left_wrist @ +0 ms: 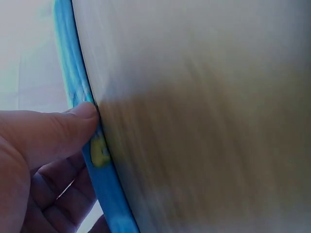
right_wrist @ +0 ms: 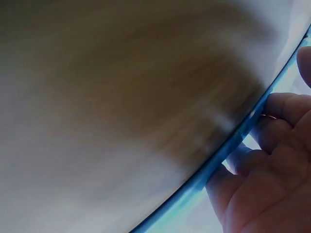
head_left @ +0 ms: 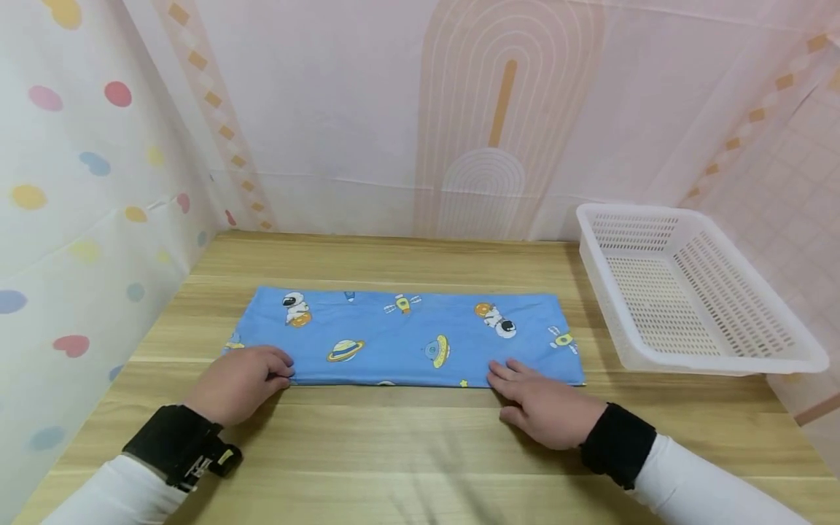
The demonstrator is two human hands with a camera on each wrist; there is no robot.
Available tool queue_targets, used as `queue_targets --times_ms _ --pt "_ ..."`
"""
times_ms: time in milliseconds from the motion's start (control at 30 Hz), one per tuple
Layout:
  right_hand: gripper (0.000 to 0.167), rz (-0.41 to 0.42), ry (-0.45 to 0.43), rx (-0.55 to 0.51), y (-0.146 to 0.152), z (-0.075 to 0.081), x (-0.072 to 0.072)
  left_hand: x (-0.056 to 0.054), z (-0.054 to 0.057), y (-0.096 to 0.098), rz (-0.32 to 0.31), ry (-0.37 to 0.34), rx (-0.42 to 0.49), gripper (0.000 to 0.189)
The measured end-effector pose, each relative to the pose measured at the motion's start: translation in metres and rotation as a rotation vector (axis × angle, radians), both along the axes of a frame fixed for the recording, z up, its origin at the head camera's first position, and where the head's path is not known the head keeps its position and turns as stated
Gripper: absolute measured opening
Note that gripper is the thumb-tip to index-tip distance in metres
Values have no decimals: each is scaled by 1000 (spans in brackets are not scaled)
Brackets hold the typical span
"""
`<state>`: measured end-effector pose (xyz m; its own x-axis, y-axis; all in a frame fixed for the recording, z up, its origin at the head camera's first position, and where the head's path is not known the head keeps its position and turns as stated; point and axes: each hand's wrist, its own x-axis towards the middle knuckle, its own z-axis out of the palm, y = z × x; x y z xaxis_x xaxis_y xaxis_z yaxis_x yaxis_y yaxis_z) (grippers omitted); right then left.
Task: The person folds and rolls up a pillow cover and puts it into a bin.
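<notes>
A blue cloth (head_left: 374, 328), printed with astronauts, planets and spaceships, lies folded into a long flat band across the wooden table. My left hand (head_left: 243, 383) is at its near left corner, fingers loosely bent over the cloth. In the left wrist view, the thumb (left_wrist: 63, 128) touches the near edge, with the other fingers behind it. At the near right part, my right hand (head_left: 545, 405) rests on the cloth with fingers extended and thumb off the near edge. The right wrist view shows these fingers (right_wrist: 277, 128) along the blue edge.
A white plastic basket (head_left: 613, 321) with slotted walls stands at the right of the table (head_left: 394, 467). Behind the table hangs a pale pink patterned curtain (head_left: 328, 109), and a dotted white one (head_left: 72, 182) runs along the left. Each wrist wears a black band (head_left: 617, 445).
</notes>
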<state>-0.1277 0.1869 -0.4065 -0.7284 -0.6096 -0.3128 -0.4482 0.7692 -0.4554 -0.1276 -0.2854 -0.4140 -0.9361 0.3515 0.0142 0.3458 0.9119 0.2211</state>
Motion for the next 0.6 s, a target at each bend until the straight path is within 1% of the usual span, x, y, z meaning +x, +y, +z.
queue_targets --times_ms 133,267,500,600 --pt "59 -34 -10 -4 14 0 1 0 0 -13 41 -18 19 9" --pt "59 -64 -3 7 26 -2 1 -1 0 -24 71 -28 30 11" --pt "57 -82 49 6 43 1 3 -5 0 -37 113 -44 11 17" --pt "55 -86 76 0 47 2 3 -6 0 -40 128 -62 23 18"
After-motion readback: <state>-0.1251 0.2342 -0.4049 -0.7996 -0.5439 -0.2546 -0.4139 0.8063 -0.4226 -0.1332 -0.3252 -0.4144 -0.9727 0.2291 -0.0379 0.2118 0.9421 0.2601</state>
